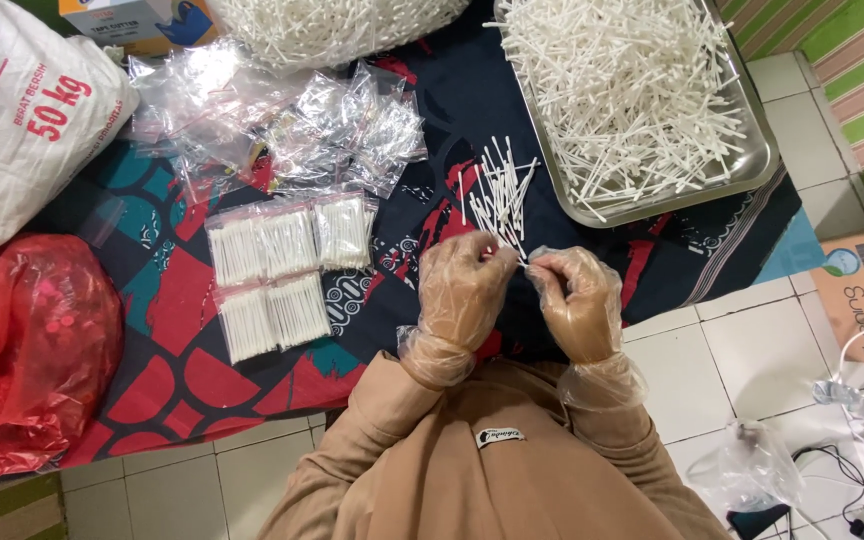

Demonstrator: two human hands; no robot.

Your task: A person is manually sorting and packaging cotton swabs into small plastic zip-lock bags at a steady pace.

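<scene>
Left hand (pixel 467 285): in a thin plastic glove, closed around a bundle of white cotton swabs (pixel 497 195) that fans upward.
Right hand (pixel 574 295): also gloved, pinching the bundle's lower end.
Done: five filled packets (pixel 287 270) lie on the patterned cloth (pixel 182 300), just left of the hands.
Left: empty clear bags (pixel 282 125) beyond them; steel tray (pixel 752 165) heaped with loose swabs.

We see thin, glossy plastic gloves on our left hand (pixel 464 290) and right hand (pixel 577 300), matt white sticks (pixel 497 195) on patterned cloth (pixel 182 330), and a shiny metal tray (pixel 752 165).
</scene>
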